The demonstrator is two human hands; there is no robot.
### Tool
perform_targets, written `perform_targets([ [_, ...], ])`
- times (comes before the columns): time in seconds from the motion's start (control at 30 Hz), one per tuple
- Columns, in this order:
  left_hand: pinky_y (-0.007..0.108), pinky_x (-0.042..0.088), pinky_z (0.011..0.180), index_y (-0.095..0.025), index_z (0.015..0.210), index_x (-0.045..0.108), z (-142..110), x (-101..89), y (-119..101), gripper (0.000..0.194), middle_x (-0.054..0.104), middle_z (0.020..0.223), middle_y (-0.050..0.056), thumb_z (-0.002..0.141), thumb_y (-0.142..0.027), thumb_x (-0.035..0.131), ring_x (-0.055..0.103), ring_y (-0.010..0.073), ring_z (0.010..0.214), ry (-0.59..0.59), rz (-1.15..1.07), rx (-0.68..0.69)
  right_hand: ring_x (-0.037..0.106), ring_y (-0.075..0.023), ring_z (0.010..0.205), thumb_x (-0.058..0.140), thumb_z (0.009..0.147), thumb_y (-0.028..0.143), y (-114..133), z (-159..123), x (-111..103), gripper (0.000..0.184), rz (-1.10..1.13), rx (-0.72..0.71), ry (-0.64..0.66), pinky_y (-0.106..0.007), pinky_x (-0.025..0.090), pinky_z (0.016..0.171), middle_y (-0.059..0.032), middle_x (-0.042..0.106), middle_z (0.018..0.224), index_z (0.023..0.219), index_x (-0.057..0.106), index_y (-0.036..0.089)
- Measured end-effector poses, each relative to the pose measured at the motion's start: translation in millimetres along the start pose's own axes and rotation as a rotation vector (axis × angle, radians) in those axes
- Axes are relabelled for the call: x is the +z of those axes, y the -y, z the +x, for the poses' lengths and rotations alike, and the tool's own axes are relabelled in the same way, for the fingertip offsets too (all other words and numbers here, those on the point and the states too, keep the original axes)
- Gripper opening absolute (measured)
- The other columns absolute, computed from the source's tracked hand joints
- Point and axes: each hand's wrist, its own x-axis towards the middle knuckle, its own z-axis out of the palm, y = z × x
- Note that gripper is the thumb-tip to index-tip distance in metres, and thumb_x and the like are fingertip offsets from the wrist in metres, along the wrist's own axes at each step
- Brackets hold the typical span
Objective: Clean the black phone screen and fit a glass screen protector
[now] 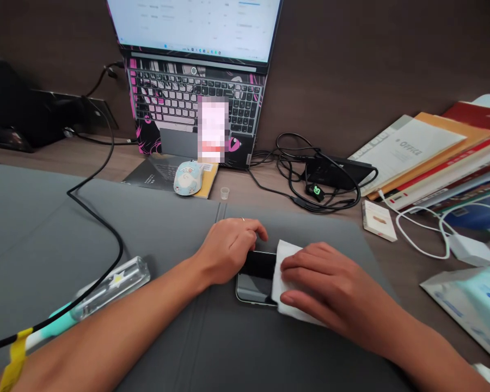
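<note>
A smartphone (255, 286) lies flat on the dark grey desk mat (237, 348), its black glossy screen facing up. My left hand (227, 250) is closed with curled fingers at the phone's upper left edge; its fingertips are partly hidden. Under the fingers of my right hand (324, 283) is a folded white tissue (285, 251), pressed against the right part of the phone. That end of the phone is covered by the tissue and hand. Beside my left forearm lies a clear-bodied tool with a turquoise part (110, 286) and a star on it.
Behind the mat stands an open laptop (179, 103), with a patterned mouse (188, 178) and a tiny clear cup (225, 193) before it. Tangled black cables (330, 204), leaning books (416, 147), a small box (379, 220) and a tissue pack (473, 305) occupy the right. A black cable (102, 218) crosses the left.
</note>
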Motion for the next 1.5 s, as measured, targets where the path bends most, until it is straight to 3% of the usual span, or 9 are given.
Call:
perform_targets([
  [0.1, 0.031, 0.036, 0.068, -0.017, 0.088, 0.068, -0.4, -0.6, 0.6, 0.04, 0.062, 0.072, 0.001, 0.086, -0.029, 0.03, 0.054, 0.0168, 0.073, -0.001, -0.01, -0.001, 0.067, -0.0224, 0.104, 0.052, 0.104, 0.034, -3.0, -2.7, 1.6, 0.025, -0.035, -0.019, -0.018, -0.039, 0.045, 0.089, -0.0069, 0.074, 0.114, 0.111, 0.07, 0.018],
  [0.23, 0.031, 0.037, 0.069, -0.018, 0.089, 0.067, -1.0, -1.3, 1.5, 0.038, 0.061, 0.071, 0.001, 0.086, -0.029, 0.031, 0.054, 0.0169, 0.072, 0.005, -0.045, -0.001, 0.068, -0.0204, 0.093, 0.052, 0.104, 0.029, -3.8, -3.6, 3.1, 0.023, -0.023, -0.013, -0.025, -0.039, 0.045, 0.087, -0.0056, 0.075, 0.105, 0.102, 0.072, 0.019],
  [0.4, 0.031, 0.036, 0.068, -0.017, 0.089, 0.067, -0.9, -0.6, 2.3, 0.039, 0.061, 0.071, 0.001, 0.086, -0.029, 0.03, 0.054, 0.017, 0.072, 0.013, -0.049, -0.007, 0.065, -0.0234, 0.104, 0.051, 0.104, 0.032, -3.5, -4.0, -2.1, 0.025, -0.004, 0.009, 0.03, -0.04, 0.047, 0.09, -0.0084, 0.072, 0.115, 0.112, 0.072, 0.019],
  [0.57, 0.031, 0.037, 0.068, -0.017, 0.09, 0.068, -0.7, -1.0, 2.0, 0.04, 0.061, 0.07, 0.001, 0.086, -0.029, 0.03, 0.053, 0.0174, 0.072, 0.014, -0.045, -0.006, 0.065, -0.0189, 0.092, 0.05, 0.104, 0.025, -7.1, -9.6, -8.3, 0.026, 0.078, 0.054, 0.067, -0.038, 0.048, 0.086, -0.0046, 0.071, 0.102, 0.093, 0.073, 0.022],
  [0.73, 0.031, 0.036, 0.068, -0.017, 0.092, 0.068, -0.6, -1.6, 2.6, 0.04, 0.062, 0.072, 0.001, 0.086, -0.029, 0.03, 0.053, 0.017, 0.072, 0.016, -0.03, -0.002, 0.063, -0.0229, 0.101, 0.05, 0.103, 0.029, -2.0, -4.8, -2.9, 0.025, 0.023, 0.02, 0.071, -0.039, 0.048, 0.087, -0.0102, 0.069, 0.113, 0.116, 0.069, 0.018],
  [0.9, 0.031, 0.037, 0.068, -0.017, 0.092, 0.069, -0.2, -0.7, 2.7, 0.041, 0.061, 0.072, 0.001, 0.086, -0.028, 0.03, 0.054, 0.0173, 0.073, 0.025, -0.025, 0.0, 0.061, -0.0184, 0.083, 0.048, 0.105, 0.028, 1.5, -1.2, -4.6, 0.027, 0.005, 0.057, 0.087, -0.036, 0.045, 0.077, -0.0063, 0.068, 0.094, 0.094, 0.072, 0.02],
  [1.07, 0.031, 0.037, 0.069, -0.018, 0.093, 0.069, 0.2, -0.2, 2.4, 0.041, 0.062, 0.074, 0.001, 0.087, -0.028, 0.03, 0.055, 0.0174, 0.075, 0.029, -0.002, -0.001, 0.061, -0.0215, 0.091, 0.051, 0.103, 0.031, 1.0, -2.4, -4.6, 0.024, -0.025, 0.057, 0.082, -0.036, 0.046, 0.078, -0.01, 0.067, 0.105, 0.109, 0.07, 0.018],
  [1.2, 0.031, 0.037, 0.069, -0.018, 0.092, 0.069, -0.2, -1.2, 1.5, 0.041, 0.063, 0.074, 0.001, 0.086, -0.028, 0.031, 0.055, 0.0171, 0.075, 0.032, -0.01, -0.013, 0.06, -0.0173, 0.079, 0.048, 0.105, 0.031, 1.6, -3.6, -4.4, 0.03, 0.019, 0.058, 0.066, -0.033, 0.043, 0.073, -0.0059, 0.066, 0.088, 0.09, 0.072, 0.02],
  [1.5, 0.031, 0.037, 0.069, -0.017, 0.092, 0.069, -0.2, -1.1, 0.6, 0.041, 0.061, 0.074, 0.001, 0.086, -0.029, 0.03, 0.055, 0.0175, 0.075, 0.042, -0.002, -0.006, 0.061, -0.0154, 0.077, 0.045, 0.104, 0.023, 5.4, 1.1, -4.5, 0.033, -0.014, 0.054, 0.019, -0.031, 0.046, 0.071, -0.0061, 0.068, 0.089, 0.086, 0.072, 0.018],
])
